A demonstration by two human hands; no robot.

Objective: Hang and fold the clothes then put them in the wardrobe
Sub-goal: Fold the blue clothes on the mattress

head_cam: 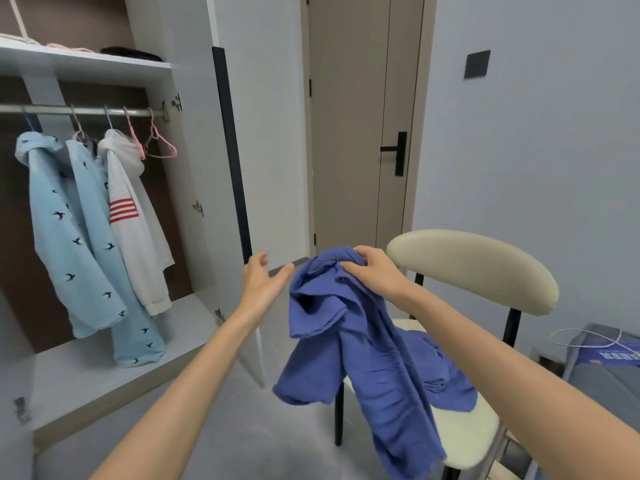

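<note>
Blue-violet crinkled woven garment hung in a bunch from the right hand, whose fingers were curled into a wad of cloth near the top. The lower part trailed onto the seat of the cream padded chair with black metal legs, so it was part lifted and part resting. The left hand was released, fingers spread, just beside the cloth and apparently not touching it. Handling, my read: light, fully limp, zero stiffness. The crinkle weave looked grippy rather than slick, and nothing about it looked fragile, though the ragged bottom edge could snag. Held at one point it roped up, so no shape could be read; I couldn't tell collar from hem, or even what kind of garment it was. A folded edge showed on the left side of the bundle, possibly a cuff or hem. Best hold would be two pinches well apart along one seam, ideally the shoulders, then a shake to let it drop flat. A mid-wad grab would only tangle it more. The open white wardrobe stood to the left, with an empty pink plastic hanger at the right end of the metal rail, next to the white hooded top with red stripes.
</note>
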